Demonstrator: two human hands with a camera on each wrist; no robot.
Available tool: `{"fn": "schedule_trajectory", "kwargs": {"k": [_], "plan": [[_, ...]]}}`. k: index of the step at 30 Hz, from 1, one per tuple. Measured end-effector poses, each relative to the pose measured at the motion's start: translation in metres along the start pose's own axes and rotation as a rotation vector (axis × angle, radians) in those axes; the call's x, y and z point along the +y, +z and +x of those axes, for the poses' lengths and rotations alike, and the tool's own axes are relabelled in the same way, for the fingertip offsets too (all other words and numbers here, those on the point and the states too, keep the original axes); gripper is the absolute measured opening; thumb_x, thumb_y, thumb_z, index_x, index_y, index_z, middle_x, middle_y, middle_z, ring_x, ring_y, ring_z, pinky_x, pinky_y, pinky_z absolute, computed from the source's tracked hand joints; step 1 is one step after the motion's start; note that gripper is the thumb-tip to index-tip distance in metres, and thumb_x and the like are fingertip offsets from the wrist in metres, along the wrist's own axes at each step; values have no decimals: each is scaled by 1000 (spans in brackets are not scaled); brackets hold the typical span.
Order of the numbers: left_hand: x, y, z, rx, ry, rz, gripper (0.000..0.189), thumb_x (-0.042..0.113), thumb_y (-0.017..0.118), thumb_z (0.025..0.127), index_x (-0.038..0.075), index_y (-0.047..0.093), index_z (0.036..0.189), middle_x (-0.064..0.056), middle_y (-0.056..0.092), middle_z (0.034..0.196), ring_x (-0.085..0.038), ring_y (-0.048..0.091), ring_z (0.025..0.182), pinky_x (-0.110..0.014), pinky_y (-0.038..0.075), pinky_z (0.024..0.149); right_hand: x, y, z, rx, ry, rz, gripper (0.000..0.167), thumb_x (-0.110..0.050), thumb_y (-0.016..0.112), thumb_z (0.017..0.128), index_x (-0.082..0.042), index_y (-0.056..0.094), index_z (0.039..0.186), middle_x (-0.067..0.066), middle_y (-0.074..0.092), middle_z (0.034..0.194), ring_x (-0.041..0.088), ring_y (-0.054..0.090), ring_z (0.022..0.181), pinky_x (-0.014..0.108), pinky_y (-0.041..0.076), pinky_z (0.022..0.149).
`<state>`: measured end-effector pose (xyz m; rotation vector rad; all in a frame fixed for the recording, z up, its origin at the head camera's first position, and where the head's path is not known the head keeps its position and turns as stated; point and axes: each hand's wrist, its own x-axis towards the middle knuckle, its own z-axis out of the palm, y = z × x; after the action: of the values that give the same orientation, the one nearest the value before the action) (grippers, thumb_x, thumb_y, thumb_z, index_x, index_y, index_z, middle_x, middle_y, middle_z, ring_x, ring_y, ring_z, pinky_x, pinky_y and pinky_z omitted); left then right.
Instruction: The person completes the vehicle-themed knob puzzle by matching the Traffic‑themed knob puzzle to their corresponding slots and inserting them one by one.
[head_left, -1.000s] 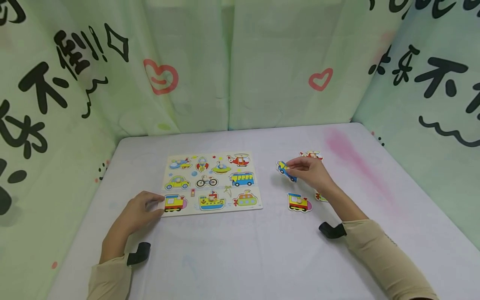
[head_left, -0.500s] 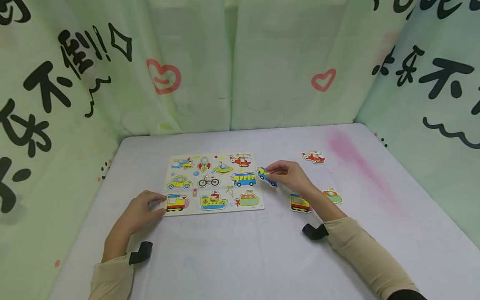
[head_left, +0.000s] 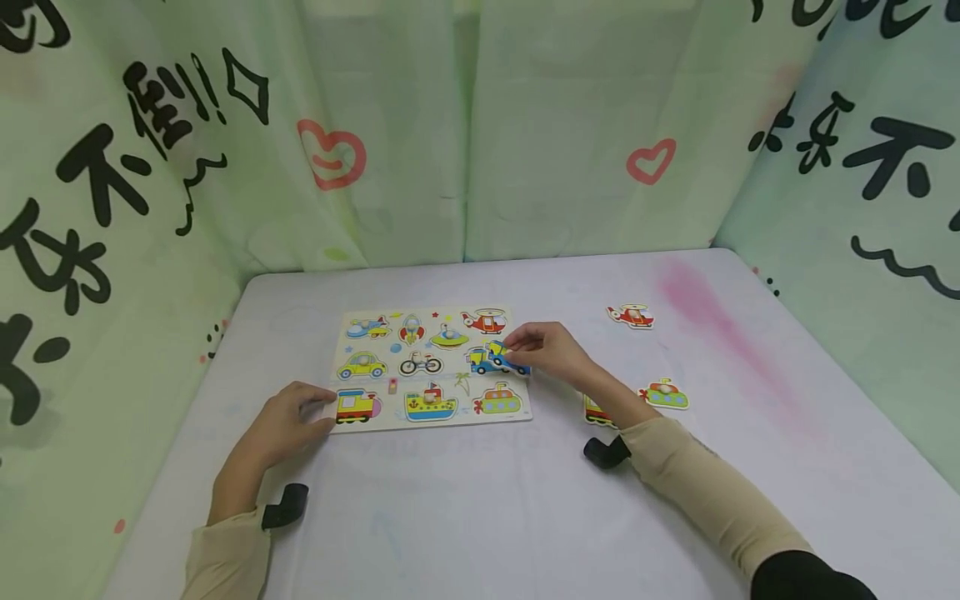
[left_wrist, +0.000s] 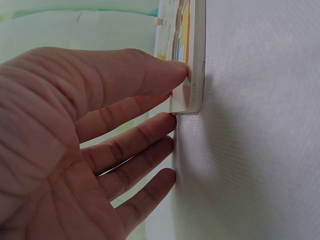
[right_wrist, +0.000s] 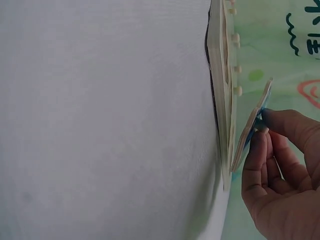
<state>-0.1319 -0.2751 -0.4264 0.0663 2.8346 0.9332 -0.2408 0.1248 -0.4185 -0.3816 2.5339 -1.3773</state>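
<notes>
A bus-shaped puzzle piece (head_left: 512, 360), blue and yellow, is pinched by its knob between the thumb and fingers of my right hand (head_left: 551, 352). The piece is tilted over the bus picture at the right side of the puzzle board (head_left: 435, 385). In the right wrist view a gap shows between most of the piece (right_wrist: 252, 125) and the board (right_wrist: 220, 75); whether its lower end touches cannot be told. At the board's near left corner rests my left hand (head_left: 281, 425). In the left wrist view its thumb (left_wrist: 170, 75) lies on the corner, the other fingers stretched along the edge.
Right of the board lie a helicopter piece (head_left: 631, 316), a submarine piece (head_left: 664, 393) and a train piece (head_left: 597, 412) partly covered by the right forearm. Several knobs (right_wrist: 236, 38) stick up from the board. A printed curtain (head_left: 555, 125) surrounds the white table (head_left: 450, 517).
My right hand has carried the bus piece leftward from beside the loose pieces to above the board. The helicopter and submarine pieces have come into fuller view. My left hand stays at the corner.
</notes>
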Motion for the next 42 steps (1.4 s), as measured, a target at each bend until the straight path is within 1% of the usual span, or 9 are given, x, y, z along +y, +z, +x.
{"fn": "schedule_trajectory", "kwargs": {"k": [8, 15, 18, 25, 30, 35, 39, 42], "plan": [[-1, 0, -1, 8, 20, -11, 42, 10, 72, 90, -4, 65, 128, -26, 58, 134, -46, 48, 132, -63, 39, 113, -4, 7, 13, -51, -61, -70, 18, -11, 78, 90, -3, 74, 106, 6, 72, 97, 17, 62, 84, 22, 54, 76], [0, 0, -2, 6, 13, -15, 42, 10, 73, 90, -4, 65, 129, -25, 57, 134, -46, 48, 133, -63, 39, 113, -9, 11, 21, -89, -143, -166, 14, -7, 78, 89, -3, 74, 101, 5, 72, 94, 15, 62, 81, 22, 54, 75], [0, 0, -2, 7, 14, -15, 42, 10, 72, 90, -4, 65, 129, -25, 58, 134, -46, 48, 133, -63, 38, 113, -11, 13, 24, -100, -164, -210, 13, -7, 78, 89, -3, 73, 100, 5, 71, 93, 14, 63, 81, 22, 54, 75], [-1, 0, -1, 9, 28, -13, 41, 10, 72, 90, -4, 65, 128, -26, 59, 133, -46, 49, 132, -63, 39, 113, -17, 16, 30, -141, -171, -303, 11, -7, 76, 90, -3, 74, 100, 4, 71, 91, 14, 62, 81, 23, 54, 75], [-1, 0, 0, 8, 29, -13, 41, 11, 72, 90, -4, 65, 128, -25, 59, 133, -46, 49, 132, -63, 38, 113, -18, 17, 33, -159, -167, -316, 10, -6, 76, 90, -3, 74, 99, 4, 70, 89, 14, 62, 80, 23, 53, 74], [-2, 0, 0, 5, 33, -11, 41, 11, 72, 90, -4, 65, 128, -25, 58, 134, -46, 48, 133, -63, 38, 113, -18, 18, 33, -160, -165, -301, 10, -5, 76, 89, -2, 73, 99, 5, 71, 89, 15, 62, 81, 23, 54, 74], [-3, -1, -1, 6, 44, -11, 41, 11, 72, 90, -4, 66, 128, -25, 59, 134, -46, 48, 133, -63, 38, 113, -18, 16, 31, -128, -151, -272, 14, -9, 77, 89, -3, 73, 100, 5, 72, 92, 15, 64, 83, 25, 56, 77], [-2, -1, -1, 5, 34, -5, 41, 11, 72, 90, -4, 65, 128, -25, 58, 134, -46, 48, 133, -63, 38, 113, -19, 12, 27, -87, -138, -221, 18, -13, 79, 88, -4, 73, 103, 5, 72, 95, 16, 65, 85, 28, 56, 80]]}}
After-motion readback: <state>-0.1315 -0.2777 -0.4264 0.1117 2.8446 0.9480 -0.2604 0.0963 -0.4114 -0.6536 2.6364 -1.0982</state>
